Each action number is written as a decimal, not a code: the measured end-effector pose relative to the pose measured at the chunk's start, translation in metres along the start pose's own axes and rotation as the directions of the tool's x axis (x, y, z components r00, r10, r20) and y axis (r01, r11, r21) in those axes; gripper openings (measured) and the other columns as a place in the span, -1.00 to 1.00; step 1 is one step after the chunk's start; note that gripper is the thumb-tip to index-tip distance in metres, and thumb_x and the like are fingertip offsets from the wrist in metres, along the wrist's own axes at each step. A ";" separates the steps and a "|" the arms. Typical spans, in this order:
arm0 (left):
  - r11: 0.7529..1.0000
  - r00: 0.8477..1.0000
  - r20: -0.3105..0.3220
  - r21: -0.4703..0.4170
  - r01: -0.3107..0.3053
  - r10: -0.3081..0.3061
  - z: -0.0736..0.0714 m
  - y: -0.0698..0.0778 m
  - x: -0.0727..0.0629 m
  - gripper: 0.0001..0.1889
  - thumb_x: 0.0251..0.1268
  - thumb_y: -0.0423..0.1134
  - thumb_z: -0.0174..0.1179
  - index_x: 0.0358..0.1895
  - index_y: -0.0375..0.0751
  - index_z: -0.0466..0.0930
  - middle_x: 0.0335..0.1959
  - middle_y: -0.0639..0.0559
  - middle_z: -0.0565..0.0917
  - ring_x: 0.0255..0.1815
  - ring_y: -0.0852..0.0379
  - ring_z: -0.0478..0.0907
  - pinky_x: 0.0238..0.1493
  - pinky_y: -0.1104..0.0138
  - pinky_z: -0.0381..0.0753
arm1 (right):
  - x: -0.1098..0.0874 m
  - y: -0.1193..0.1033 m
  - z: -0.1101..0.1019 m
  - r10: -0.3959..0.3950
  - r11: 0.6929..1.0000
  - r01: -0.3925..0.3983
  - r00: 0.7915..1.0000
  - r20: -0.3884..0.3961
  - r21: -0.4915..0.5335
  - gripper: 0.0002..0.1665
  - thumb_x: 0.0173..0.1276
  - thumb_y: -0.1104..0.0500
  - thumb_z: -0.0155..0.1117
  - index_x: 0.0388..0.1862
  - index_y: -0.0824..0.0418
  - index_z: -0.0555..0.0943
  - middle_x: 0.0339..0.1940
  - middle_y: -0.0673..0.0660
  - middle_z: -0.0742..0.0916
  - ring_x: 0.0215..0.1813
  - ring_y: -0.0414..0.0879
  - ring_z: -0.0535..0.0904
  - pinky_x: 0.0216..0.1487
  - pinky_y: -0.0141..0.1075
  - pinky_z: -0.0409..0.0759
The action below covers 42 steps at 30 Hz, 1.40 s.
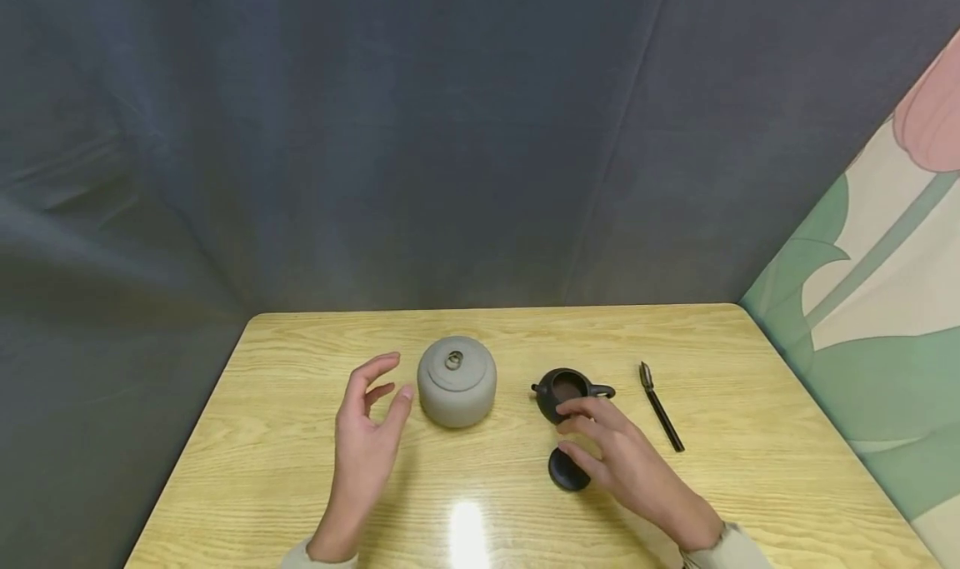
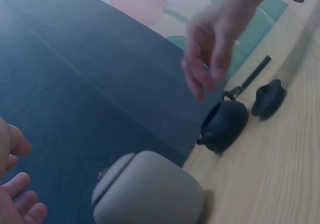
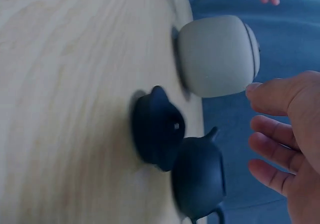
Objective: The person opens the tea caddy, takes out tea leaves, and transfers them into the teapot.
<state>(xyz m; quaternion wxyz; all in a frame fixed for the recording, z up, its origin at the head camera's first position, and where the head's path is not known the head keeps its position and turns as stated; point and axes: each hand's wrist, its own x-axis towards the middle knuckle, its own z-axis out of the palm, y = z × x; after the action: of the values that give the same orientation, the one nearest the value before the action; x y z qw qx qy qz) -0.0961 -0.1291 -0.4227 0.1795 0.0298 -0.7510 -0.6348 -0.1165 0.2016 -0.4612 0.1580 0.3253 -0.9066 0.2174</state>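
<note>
Right hand [image 1: 622,461] hovers empty, fingers loosely bent, above the lid [image 1: 566,471] and, farther back, the uncovered teapot [image 1: 550,401], right of centre; left hand [image 1: 367,444], also empty, fingers parted, by the jar [image 1: 457,398]. A low sideways swipe could tip that teapot! Pale wooden table [image 1: 262,436], dark curtain [image 1: 450,177] beyond its far edge, flowered cloth [image 1: 885,402] past the right.

The jar [image 1: 457,394] is grey, the teapot [image 2: 229,128] apparently black.

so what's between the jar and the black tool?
The teapot, as the head view shows; the right hand partly covers it there.
</note>
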 end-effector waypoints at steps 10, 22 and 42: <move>0.995 0.998 0.039 0.090 0.038 -0.042 0.009 -0.025 0.002 -0.49 0.48 -0.39 0.31 0.42 -0.13 0.46 0.47 -0.03 0.53 0.52 0.15 0.41 0.47 0.23 0.44 | 0.031 -0.015 -0.002 -0.019 0.991 0.022 1.000 -0.024 0.130 -0.80 0.38 0.17 0.56 -0.06 -0.05 0.78 0.24 -0.03 0.71 0.25 -0.12 0.63 0.08 -0.24 0.73; 0.986 0.993 0.057 0.140 0.093 -0.102 0.016 -0.040 0.006 -0.46 0.50 -0.27 0.34 0.46 -0.09 0.42 0.49 -0.04 0.47 0.53 -0.14 0.39 0.47 -0.07 0.43 | 0.066 -0.035 0.010 -0.014 0.976 0.021 0.999 -0.035 0.218 -0.86 0.42 0.13 0.53 -0.07 -0.03 0.79 0.24 0.01 0.75 0.23 -0.13 0.64 0.06 -0.21 0.71; 0.970 0.954 0.257 0.222 0.098 -0.156 0.031 -0.059 0.014 0.01 0.37 0.00 0.48 0.73 -0.04 0.02 0.75 -0.11 0.05 0.76 -0.21 0.10 0.65 -0.29 0.21 | 0.111 -0.053 0.033 0.009 0.962 0.005 0.999 -0.047 0.273 -0.82 0.44 0.15 0.50 -0.03 0.15 0.79 0.18 0.11 0.77 0.22 0.02 0.66 0.26 0.00 0.64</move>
<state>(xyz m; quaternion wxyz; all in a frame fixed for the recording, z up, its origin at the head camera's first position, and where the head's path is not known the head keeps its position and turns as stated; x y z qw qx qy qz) -0.1295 -0.1153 -0.4799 0.0290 0.0092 -0.8269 -0.5615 -0.1686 0.0904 -0.4263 0.1331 0.3378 -0.8642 0.3483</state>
